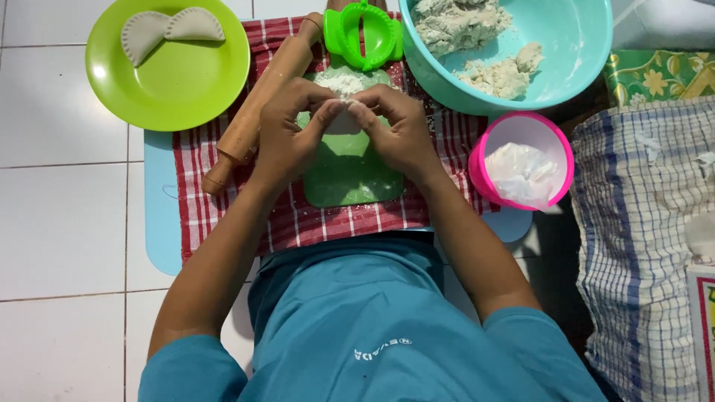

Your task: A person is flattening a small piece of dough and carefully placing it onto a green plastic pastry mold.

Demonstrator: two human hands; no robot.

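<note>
Both hands meet over the green board (350, 175) at the centre of the checked cloth (223, 201): the left hand (287, 134) and right hand (402, 134) pinch a small piece of dough (344, 119) between their fingertips. A rolling pin (257, 112) lies just left of them.

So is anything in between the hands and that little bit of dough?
Nothing visible. The left hand and right hand already pinch the small dough piece between their fingertips, above the green board.
</note>
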